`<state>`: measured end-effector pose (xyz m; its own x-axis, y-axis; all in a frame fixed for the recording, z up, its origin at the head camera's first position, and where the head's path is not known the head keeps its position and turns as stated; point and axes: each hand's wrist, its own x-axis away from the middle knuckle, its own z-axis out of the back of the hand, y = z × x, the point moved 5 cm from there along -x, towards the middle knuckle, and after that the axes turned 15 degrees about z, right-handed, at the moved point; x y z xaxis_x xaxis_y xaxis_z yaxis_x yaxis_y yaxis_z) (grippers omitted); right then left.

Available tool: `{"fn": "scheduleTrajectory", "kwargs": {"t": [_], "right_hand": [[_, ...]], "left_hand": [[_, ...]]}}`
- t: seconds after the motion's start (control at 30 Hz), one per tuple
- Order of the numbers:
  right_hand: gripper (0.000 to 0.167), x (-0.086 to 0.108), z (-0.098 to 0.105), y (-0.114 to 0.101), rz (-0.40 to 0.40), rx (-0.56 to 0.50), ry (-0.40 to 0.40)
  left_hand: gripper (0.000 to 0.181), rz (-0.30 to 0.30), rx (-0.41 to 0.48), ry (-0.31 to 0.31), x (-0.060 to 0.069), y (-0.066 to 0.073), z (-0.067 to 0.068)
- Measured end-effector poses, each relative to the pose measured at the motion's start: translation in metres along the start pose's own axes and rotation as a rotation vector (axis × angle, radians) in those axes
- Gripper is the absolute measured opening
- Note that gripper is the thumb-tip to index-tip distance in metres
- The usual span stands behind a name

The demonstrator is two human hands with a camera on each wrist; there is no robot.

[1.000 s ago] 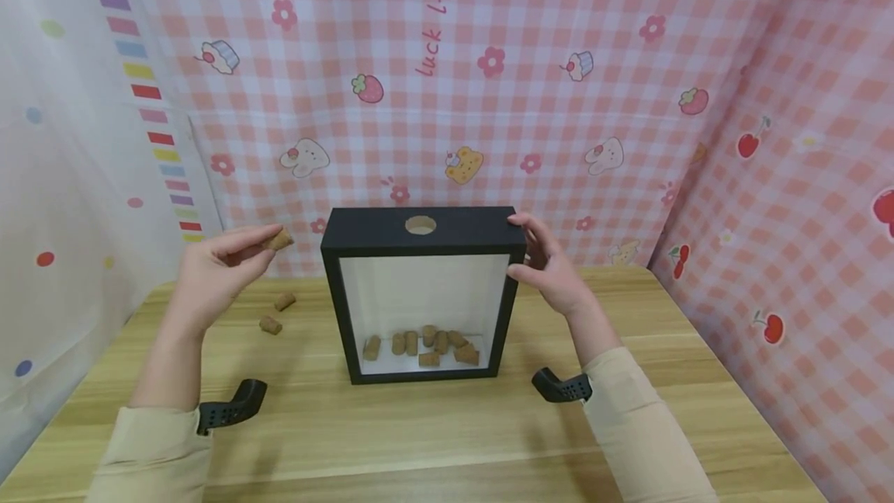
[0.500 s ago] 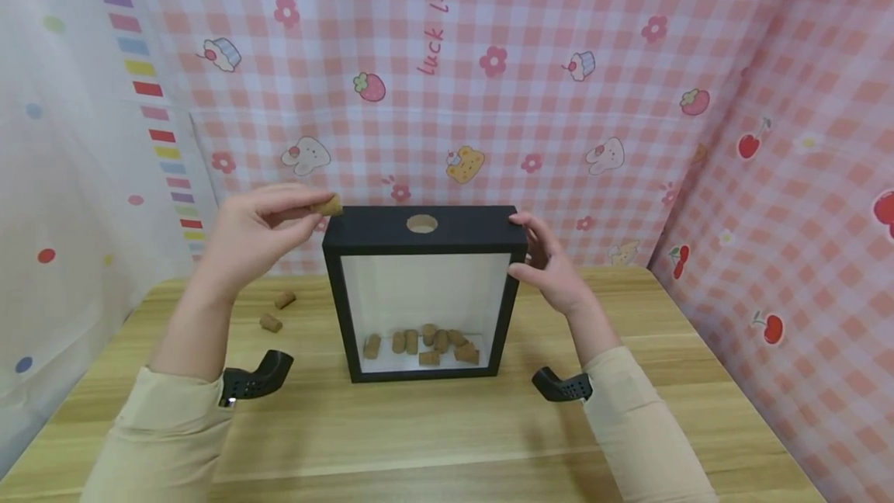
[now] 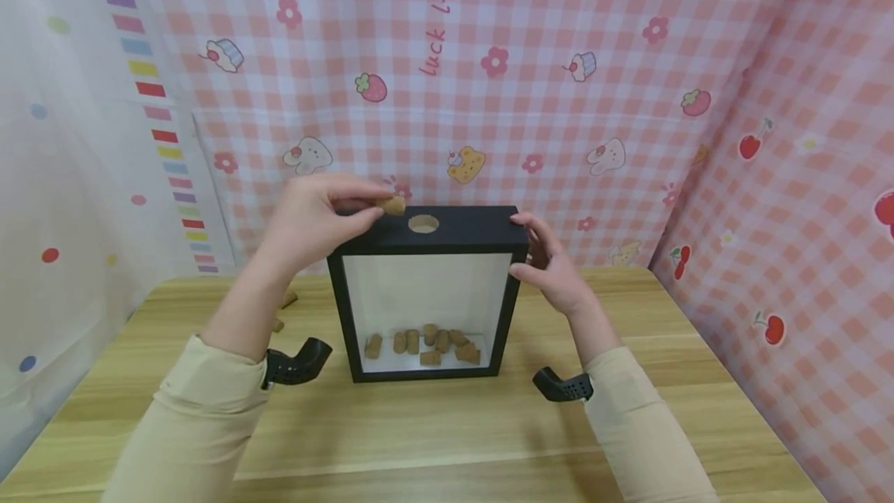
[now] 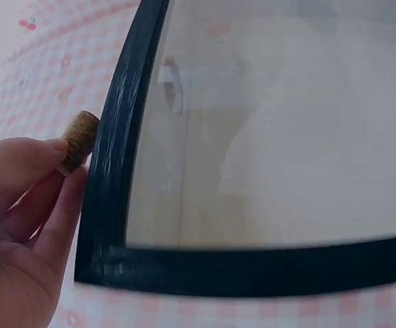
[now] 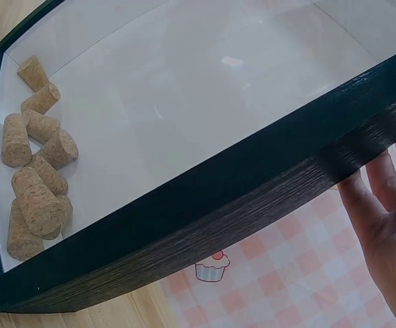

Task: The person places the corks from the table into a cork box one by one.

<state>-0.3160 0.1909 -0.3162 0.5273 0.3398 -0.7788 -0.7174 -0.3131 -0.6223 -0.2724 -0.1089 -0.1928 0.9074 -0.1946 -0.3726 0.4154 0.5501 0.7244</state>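
Observation:
My left hand (image 3: 314, 216) pinches a cork (image 3: 393, 205) between thumb and fingers, over the top of a black shadow box frame (image 3: 475, 223). That cork lies just left of the round hole (image 3: 423, 224) in the box's top. In the left wrist view, the pinched cork (image 4: 81, 140) shows beside the black edge. My right hand (image 3: 552, 266) grips the box's upper right corner, thumb at the front and fingers at the top. Behind the clear front, several corks (image 5: 37, 198) lie along the bottom. The box stands upright on the table.
Two loose corks, one of them this cork (image 3: 278, 325), lie on the wooden table (image 3: 433, 441) to the left, partly hidden by my left forearm. A pink checked cloth (image 3: 335, 37) hangs behind the box and along the right side.
My left hand has carried the cork rightward and up, from left of the box to over its top near the hole. The right hand stays at the corner.

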Motion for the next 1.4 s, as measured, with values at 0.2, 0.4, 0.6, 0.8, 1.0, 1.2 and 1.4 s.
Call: {"fn": "scheduleTrajectory", "kwargs": {"t": [0.2,0.4,0.6,0.8,1.0,1.2,1.4], "right_hand": [[0.054,0.0,0.0,0.001,-0.008,-0.003,-0.001],[0.055,-0.001,-0.001,0.0,-0.002,0.015,-0.002],[0.055,-0.001,-0.001,0.0,0.003,0.008,-0.006],[0.054,-0.001,0.0,0.0,-0.002,0.009,-0.004],[0.054,0.0,0.0,0.0,-0.007,0.012,-0.002],[0.054,0.0,0.0,0.0,-0.005,0.015,-0.001],[0.054,0.0,-0.001,0.0,0.001,0.012,-0.002]], "left_hand": [[0.019,-0.042,-0.076,-0.025,-0.009,0.01,-0.016],[0.021,-0.036,-0.142,-0.065,-0.013,0.016,-0.026],[0.029,-0.087,-0.137,-0.103,-0.012,0.02,-0.033],[0.028,-0.065,-0.051,-0.102,-0.008,0.011,-0.019],[0.03,0.017,-0.032,-0.054,-0.002,-0.012,0.007],[0.032,0.078,0.026,-0.017,0.006,-0.045,0.029],[0.033,0.126,0.059,-0.004,0.012,-0.085,0.039]]}}
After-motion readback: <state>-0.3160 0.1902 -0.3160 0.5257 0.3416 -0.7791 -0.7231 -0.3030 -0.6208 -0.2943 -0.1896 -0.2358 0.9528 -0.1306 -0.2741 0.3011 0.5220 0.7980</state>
